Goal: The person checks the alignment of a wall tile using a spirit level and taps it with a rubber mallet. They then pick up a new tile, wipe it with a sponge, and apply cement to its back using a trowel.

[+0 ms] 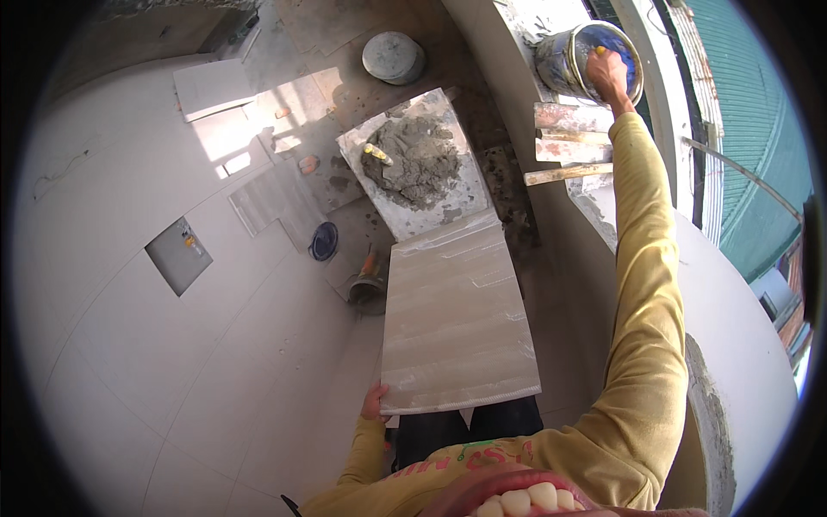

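A large greyish tile (pixel 457 319) lies before me, its streaked face up and its far edge against a mortar-smeared board (pixel 469 185). My left hand (pixel 373 403) is closed round the tile's near left corner. At the far right, my right hand (pixel 607 76) reaches into the mouth of a stained bucket (pixel 564 65) with a blue inside. Its fingers are curled, and a small yellow bit shows at them; the rest of what they hold is hidden. On the board sits a heap of wet grey mortar (pixel 418 164), with a yellow handle (pixel 376 153) sticking out of it.
Beside the bucket, a wooden-handled tool (pixel 568 174) and several pipe-like pieces (pixel 573 118) lie on the ledge. Another bucket (pixel 393 58) stands at the back. A dark pail (pixel 368 293) and a dark round object (pixel 324 241) are left of the tile. A tiled wall (pixel 215 362) rises at left.
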Action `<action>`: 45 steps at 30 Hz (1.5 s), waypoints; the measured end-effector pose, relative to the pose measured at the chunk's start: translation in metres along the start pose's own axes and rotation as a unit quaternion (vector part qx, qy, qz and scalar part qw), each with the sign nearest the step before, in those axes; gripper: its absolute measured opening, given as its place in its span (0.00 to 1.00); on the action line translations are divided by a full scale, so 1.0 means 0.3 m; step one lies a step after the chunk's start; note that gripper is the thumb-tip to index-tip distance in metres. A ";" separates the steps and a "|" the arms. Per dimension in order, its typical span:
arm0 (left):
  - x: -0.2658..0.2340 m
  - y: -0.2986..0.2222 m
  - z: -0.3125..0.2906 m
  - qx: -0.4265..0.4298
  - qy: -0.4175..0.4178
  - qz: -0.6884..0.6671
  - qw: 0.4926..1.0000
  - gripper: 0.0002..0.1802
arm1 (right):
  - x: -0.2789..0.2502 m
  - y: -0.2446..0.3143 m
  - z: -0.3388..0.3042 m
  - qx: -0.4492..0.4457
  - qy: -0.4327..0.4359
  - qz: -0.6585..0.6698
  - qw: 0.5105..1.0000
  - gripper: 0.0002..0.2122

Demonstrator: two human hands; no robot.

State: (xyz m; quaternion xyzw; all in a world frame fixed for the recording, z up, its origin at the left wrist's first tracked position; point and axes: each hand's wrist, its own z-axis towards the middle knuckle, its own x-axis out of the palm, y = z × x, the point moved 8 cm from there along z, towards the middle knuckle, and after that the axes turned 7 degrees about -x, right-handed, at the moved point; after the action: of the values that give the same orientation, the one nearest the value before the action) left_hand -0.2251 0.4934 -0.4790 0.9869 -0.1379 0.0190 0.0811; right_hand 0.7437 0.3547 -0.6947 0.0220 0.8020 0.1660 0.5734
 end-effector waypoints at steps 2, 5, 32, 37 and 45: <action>0.000 -0.015 0.011 0.040 -0.020 -0.008 0.999 0.29 | -0.003 0.024 0.003 0.010 -0.019 0.068 0.997 0.28; -0.042 0.004 0.038 -0.008 -0.018 -0.041 0.999 0.29 | -0.050 0.030 -0.025 -0.003 -0.036 0.137 0.990 0.26; -0.054 -0.012 -0.018 0.046 0.036 -0.250 0.966 0.34 | 0.256 1.208 -2.467 -0.404 0.628 0.358 0.560 0.26; -0.043 -0.021 -0.035 0.046 0.088 -0.312 0.945 0.48 | 0.446 1.208 -2.592 -0.568 0.546 0.264 0.557 0.28; -0.062 -0.012 -0.012 0.059 0.058 -0.301 0.950 0.49 | 1.122 1.108 -2.283 -0.419 0.422 0.005 0.804 0.24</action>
State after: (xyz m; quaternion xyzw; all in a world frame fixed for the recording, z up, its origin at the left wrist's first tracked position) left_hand -0.2421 0.5025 -0.4772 0.9828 0.1718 0.0589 0.0330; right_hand -0.0578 0.5794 -0.7082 -0.2890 0.8170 0.4814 0.1314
